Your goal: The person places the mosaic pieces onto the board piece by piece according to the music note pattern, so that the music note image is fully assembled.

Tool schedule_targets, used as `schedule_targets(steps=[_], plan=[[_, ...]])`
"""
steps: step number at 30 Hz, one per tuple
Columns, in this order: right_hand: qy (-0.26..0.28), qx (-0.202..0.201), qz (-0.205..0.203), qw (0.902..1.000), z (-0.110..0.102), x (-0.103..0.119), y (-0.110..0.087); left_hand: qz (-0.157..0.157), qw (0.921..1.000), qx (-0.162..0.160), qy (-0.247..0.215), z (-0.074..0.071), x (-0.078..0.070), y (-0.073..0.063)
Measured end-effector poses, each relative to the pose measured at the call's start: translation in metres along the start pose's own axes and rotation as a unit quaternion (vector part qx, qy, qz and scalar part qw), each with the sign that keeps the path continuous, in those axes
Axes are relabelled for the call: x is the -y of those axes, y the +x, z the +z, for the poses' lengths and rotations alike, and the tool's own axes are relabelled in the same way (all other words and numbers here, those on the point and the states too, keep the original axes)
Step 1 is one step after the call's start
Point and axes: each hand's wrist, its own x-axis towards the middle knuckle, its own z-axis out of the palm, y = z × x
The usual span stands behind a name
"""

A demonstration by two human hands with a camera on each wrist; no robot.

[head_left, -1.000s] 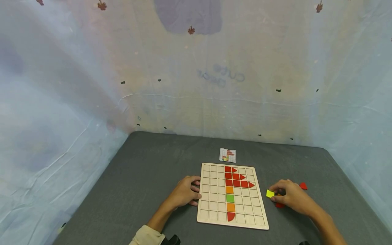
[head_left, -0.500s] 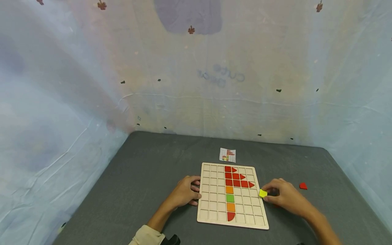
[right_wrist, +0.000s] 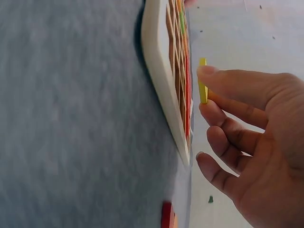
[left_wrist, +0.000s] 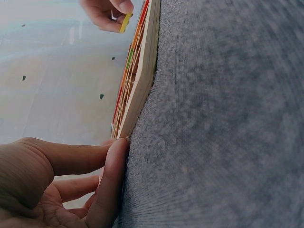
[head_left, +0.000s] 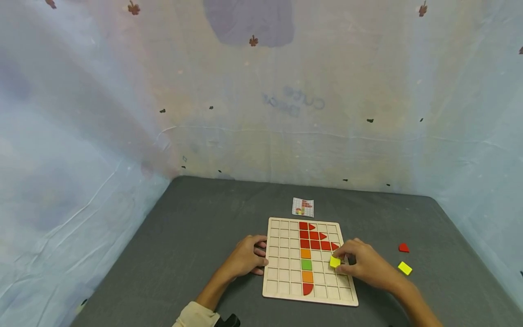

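A light wooden grid board [head_left: 283,288] lies on the grey table, with a column of red, orange and green tiles set in its cells. My left hand [head_left: 246,255] holds the board's left edge; in the left wrist view its thumb and a finger meet at the rim. Over the right half of the board, my right hand [head_left: 363,265] pinches a yellow square tile [head_left: 335,262] between thumb and index finger. The right wrist view shows this yellow tile [right_wrist: 203,80] edge-on, raised above the board, with the other fingers loosely bent.
Right of the board lie a red piece [head_left: 403,247] and another yellow tile [head_left: 405,268]. A small printed card [head_left: 303,207] with a coloured grid pattern rests behind the board. A pale patterned sheet [head_left: 261,154] hangs beyond the table's back edge.
My right hand has carried the yellow tile leftward from beside the board to above it. A second yellow tile has come into sight on the table. My left hand stays put.
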Motion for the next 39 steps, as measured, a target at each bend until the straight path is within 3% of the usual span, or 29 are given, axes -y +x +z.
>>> schedule_targets(steps=[10,27,39], plan=[[-0.003,-0.002,-0.071,0.9975,0.012,0.021,0.006,0.001,1.0,0.001,0.004,0.0,-0.001,-0.001],[0.029,0.07,-0.084,0.9936,0.031,0.05,0.015,-0.007,1.0,0.001,0.001,0.0,-0.002,-0.001],[0.037,0.072,-0.095,0.9922,0.043,0.065,0.016,-0.002,1.0,0.001,0.0,0.0,-0.001,0.0]])
